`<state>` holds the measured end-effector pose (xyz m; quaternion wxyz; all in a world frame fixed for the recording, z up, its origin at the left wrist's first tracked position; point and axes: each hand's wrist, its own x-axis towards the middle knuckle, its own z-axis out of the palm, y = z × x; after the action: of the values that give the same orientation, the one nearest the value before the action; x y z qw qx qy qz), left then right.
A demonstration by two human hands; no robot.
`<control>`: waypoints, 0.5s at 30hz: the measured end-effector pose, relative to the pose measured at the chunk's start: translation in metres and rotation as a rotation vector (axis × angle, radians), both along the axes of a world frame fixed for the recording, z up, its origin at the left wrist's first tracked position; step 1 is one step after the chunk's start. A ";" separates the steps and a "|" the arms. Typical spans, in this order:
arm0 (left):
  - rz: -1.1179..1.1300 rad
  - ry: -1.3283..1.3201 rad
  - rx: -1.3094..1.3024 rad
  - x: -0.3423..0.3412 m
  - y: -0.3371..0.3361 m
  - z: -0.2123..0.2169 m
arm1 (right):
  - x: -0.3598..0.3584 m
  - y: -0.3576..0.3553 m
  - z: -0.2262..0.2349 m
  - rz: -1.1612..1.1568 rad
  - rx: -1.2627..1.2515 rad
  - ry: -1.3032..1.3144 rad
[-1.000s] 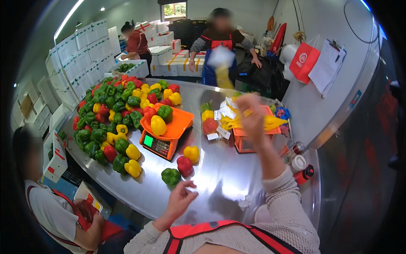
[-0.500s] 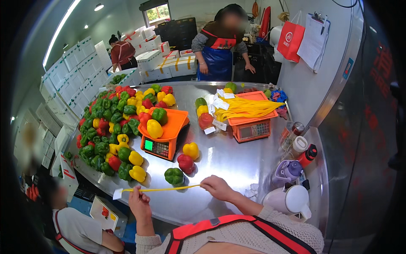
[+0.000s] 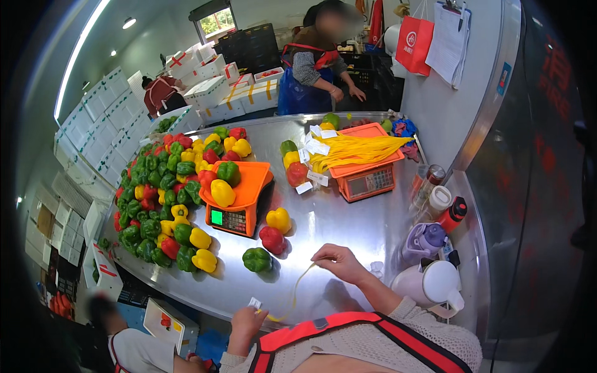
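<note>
A narrow yellow net bag (image 3: 296,290) with a white label hangs in a slack curve between my hands, over the near edge of the metal table. My left hand (image 3: 246,324), low and close to my body, is closed on the labelled end. Higher and to the right, my right hand (image 3: 341,261) pinches the other end between thumb and fingers. Ahead of my hands lie a green pepper (image 3: 257,260), a red pepper (image 3: 272,240) and a yellow pepper (image 3: 279,219). An orange scale (image 3: 249,186) beyond them bears several peppers in its tray.
A big heap of peppers (image 3: 158,180) covers the table's left. Another orange scale (image 3: 370,181) holds many yellow net bags (image 3: 360,151), beside packed peppers (image 3: 297,174). Bottles (image 3: 452,214) and a white kettle (image 3: 429,287) line the right. Co-workers stand across the table and at lower left.
My left hand has moved down and right toward my body, and the right hand slightly up and right. The net bag, stretched straight before, now sags. The co-worker opposite has turned sideways.
</note>
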<state>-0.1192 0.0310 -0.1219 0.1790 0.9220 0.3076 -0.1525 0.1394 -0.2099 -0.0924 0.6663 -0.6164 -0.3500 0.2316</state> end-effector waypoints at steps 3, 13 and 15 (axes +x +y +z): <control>-0.091 -0.636 -0.199 0.048 -0.038 0.058 | -0.018 0.010 0.011 0.133 -0.111 -0.063; 0.047 -0.724 -0.887 0.078 -0.066 0.043 | -0.046 0.021 0.020 0.274 -0.372 -0.084; 0.136 -0.778 -0.945 0.080 -0.068 0.051 | -0.045 0.021 0.020 0.267 -0.357 -0.033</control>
<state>-0.0393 -0.0368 -0.0706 0.6766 0.7094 0.1771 0.0870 0.0942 -0.1889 -0.0721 0.5041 -0.6767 -0.3928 0.3658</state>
